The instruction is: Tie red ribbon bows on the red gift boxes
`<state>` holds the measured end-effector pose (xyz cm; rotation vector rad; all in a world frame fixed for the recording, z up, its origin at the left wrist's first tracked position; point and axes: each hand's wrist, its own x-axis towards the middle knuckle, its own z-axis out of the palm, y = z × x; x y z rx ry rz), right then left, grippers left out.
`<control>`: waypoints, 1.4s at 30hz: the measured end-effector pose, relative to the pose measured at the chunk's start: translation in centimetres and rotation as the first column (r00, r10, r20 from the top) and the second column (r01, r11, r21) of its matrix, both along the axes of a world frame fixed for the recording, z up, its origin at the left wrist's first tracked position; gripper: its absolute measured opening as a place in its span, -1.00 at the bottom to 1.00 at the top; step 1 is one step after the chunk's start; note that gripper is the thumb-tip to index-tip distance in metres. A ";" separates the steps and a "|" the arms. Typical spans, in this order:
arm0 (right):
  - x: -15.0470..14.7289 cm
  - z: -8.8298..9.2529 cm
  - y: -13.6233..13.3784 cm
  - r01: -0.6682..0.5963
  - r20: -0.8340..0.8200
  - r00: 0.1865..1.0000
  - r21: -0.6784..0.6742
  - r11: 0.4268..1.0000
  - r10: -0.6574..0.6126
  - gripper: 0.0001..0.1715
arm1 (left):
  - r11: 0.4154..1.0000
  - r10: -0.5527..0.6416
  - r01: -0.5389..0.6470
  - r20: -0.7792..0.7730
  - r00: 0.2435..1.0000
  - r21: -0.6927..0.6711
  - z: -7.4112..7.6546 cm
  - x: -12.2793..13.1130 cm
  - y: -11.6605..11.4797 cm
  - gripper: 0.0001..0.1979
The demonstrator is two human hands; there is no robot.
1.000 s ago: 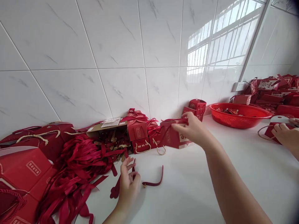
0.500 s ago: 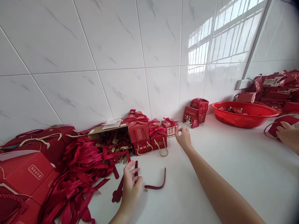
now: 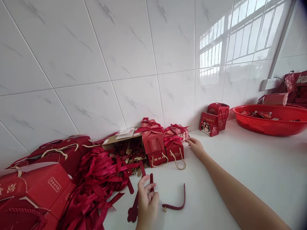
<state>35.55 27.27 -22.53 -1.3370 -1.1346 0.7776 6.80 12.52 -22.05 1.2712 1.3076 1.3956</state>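
My right hand (image 3: pixel 195 147) reaches to the back of the counter, its fingers stretched out at the side of a small red gift box (image 3: pixel 184 135) with a pale front panel and a bow. That box stands against a cluster of red gift boxes (image 3: pixel 153 145) with ribbon bows and rope handles. In front of them my left hand (image 3: pixel 147 199) hovers low, fingers loosely bent and apart, nothing visibly gripped. Beside and partly behind it lie dark red straps (image 3: pixel 132 212). Just to its right rests a curved dark red strap (image 3: pixel 177 207) with a small gold bell.
To the left are a heap of red ribbons (image 3: pixel 98 169), an open carton (image 3: pixel 109 145) of straps and large red boxes (image 3: pixel 48 182). A photo box (image 3: pixel 209 124) stands near the tiled wall. Farther right sits a red plastic basket (image 3: pixel 268 124) with small packets.
The view has turned left, so things appear farther right. My right hand has brought the small gift box closer in against the cluster. Another person's hand has left the right edge.
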 end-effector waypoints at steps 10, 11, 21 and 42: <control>-3.0 4.9 -3.6 -0.025 0.131 0.991 0.059 0.998 0.017 -0.66 | 0.997 -0.065 0.063 -0.043 0.997 -0.041 0.4 -0.3 -0.4 -0.47; -3.7 6.1 -4.0 0.017 0.151 0.988 0.116 0.993 -0.035 -0.62 | 0.997 -0.064 0.062 -0.040 0.997 -0.040 0.3 -0.2 -0.4 -0.47; -20.6 10.8 -5.9 0.120 0.469 0.839 0.335 0.935 -0.276 0.07 | 0.996 -0.087 0.087 -0.017 0.996 -0.004 0.4 -0.2 -0.5 -0.49; -8.5 13.2 -8.0 0.391 0.169 0.766 0.644 0.658 -0.621 -0.36 | 0.992 -0.123 0.122 -0.032 0.992 -0.014 0.3 -0.2 -0.5 -0.49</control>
